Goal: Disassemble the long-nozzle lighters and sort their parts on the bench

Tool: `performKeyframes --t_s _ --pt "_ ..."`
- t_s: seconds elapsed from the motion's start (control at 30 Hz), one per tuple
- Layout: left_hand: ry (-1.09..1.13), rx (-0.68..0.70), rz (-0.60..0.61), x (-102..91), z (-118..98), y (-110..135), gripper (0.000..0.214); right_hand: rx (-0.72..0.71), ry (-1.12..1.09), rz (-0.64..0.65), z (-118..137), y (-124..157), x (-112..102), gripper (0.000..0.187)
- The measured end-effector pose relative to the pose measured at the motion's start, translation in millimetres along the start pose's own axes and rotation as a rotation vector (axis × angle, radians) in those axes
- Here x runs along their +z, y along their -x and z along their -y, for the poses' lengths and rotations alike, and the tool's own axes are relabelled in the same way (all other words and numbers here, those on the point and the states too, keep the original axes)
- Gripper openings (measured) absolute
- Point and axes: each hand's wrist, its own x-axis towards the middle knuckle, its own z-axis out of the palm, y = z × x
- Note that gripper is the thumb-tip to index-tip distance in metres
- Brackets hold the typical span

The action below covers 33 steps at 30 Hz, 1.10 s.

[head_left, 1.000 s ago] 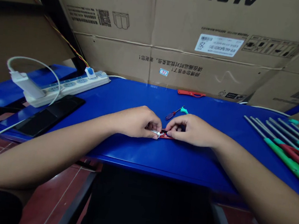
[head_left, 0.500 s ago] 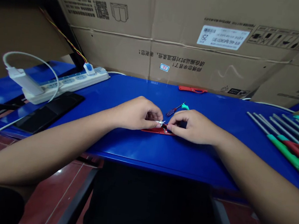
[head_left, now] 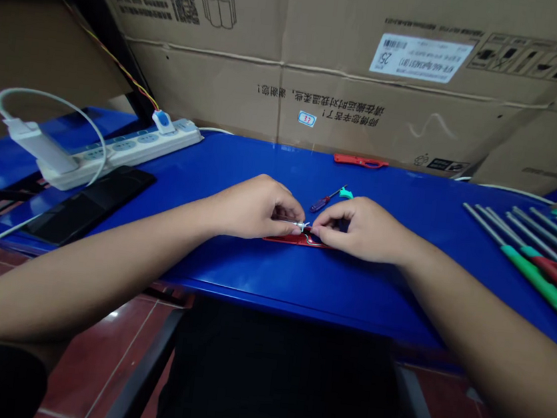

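Note:
My left hand [head_left: 271, 211] is closed, pinching a thin silvery tube with a pale end piece [head_left: 301, 226] between thumb and fingers. Facing it, my right hand [head_left: 364, 229] pinches a small dark part [head_left: 308, 229], which meets or nearly meets the pale end. Just below both hands, a red plastic lighter casing [head_left: 288, 239] lies on the blue table, with a thin bent wire [head_left: 312, 241] over it. Fingers hide much of the casing and the small parts. Beyond the right hand lie a screwdriver with a purple handle [head_left: 319, 204] and a teal trigger piece [head_left: 345, 193].
Another red casing piece [head_left: 360, 161] lies at the back, near the cardboard box [head_left: 322, 86]. Several long lighters with metal tubes [head_left: 528, 264] lie at right. A white power strip [head_left: 129, 148] and a black phone [head_left: 92, 204] are at left. The blue table's front edge [head_left: 288, 304] is close.
The dark part in my right hand and the tube's pale end show more clearly between the fingertips. Both hands stay almost in place; the camera view has shifted slightly.

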Motion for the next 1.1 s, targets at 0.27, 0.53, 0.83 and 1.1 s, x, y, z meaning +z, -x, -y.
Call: performKeyframes --t_s 0.27,0.53,0.83,1.1 --pt "-0.013 0.015 0.005 3.0 -2.2 -1.0 0.018 -0.035 0.013 -0.017 -0.2 -0.2 1.8 0.019" --pt "-0.040 0.019 0.001 1.7 0.2 -0.6 0.019 -0.033 0.018 -0.024 1.0 0.2 1.6 0.016" --pt "-0.027 0.016 0.008 3.0 -2.3 -1.4 0.018 -0.036 0.029 -0.038 0.0 -0.1 1.7 0.015" --pt "-0.039 0.018 0.009 3.2 -1.2 -1.2 0.019 -0.030 0.034 -0.036 -1.0 0.3 2.3 0.013"
